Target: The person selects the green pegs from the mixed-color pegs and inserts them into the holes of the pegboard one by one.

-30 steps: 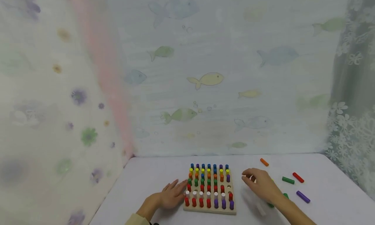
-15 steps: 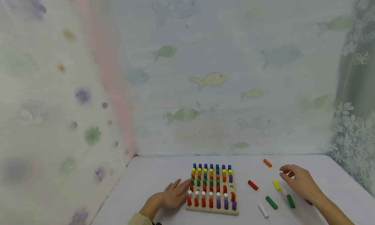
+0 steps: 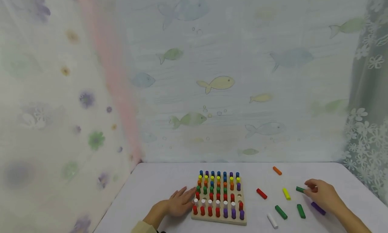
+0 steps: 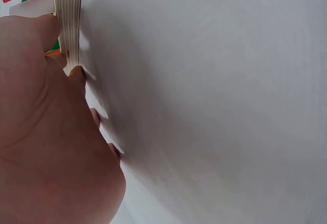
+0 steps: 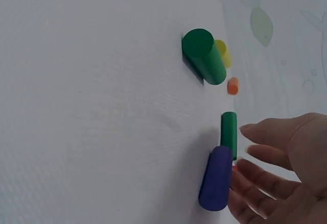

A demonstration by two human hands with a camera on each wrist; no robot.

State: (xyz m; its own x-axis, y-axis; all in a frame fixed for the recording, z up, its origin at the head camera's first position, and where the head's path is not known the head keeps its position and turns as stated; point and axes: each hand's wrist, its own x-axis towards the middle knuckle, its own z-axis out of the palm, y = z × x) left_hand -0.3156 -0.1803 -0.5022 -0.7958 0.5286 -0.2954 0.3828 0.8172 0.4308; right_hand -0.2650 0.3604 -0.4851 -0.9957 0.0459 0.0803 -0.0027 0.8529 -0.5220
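Observation:
A wooden peg board point(image 3: 219, 221) filled with rows of coloured pegs stands mid-table in the head view. My left hand point(image 3: 181, 203) lies flat on the cloth at its left side, fingertips touching the board edge point(image 4: 69, 24). At the right, my right hand point(image 3: 325, 196) hovers low over a red peg mostly hidden by the fingers. In the right wrist view the thumb and fingers point(image 5: 265, 183) stand apart and loosely bent, with no grip visible. A green peg point(image 3: 300, 189) lies by the thumb, and a purple peg point(image 3: 318, 208) lies just below the hand.
Loose pegs lie between board and right hand: red point(image 3: 261, 193), yellow point(image 3: 286, 194), white point(image 3: 272, 221) and two green, one point(image 3: 281, 212) left of the other point(image 3: 301, 211). An orange peg point(image 3: 277, 170) is farther back. A fish-patterned curtain point(image 3: 218, 135) hangs behind the table.
My right hand has moved right, from beside the board to the far loose pegs. A red peg now shows where that hand was. The left hand keeps its place.

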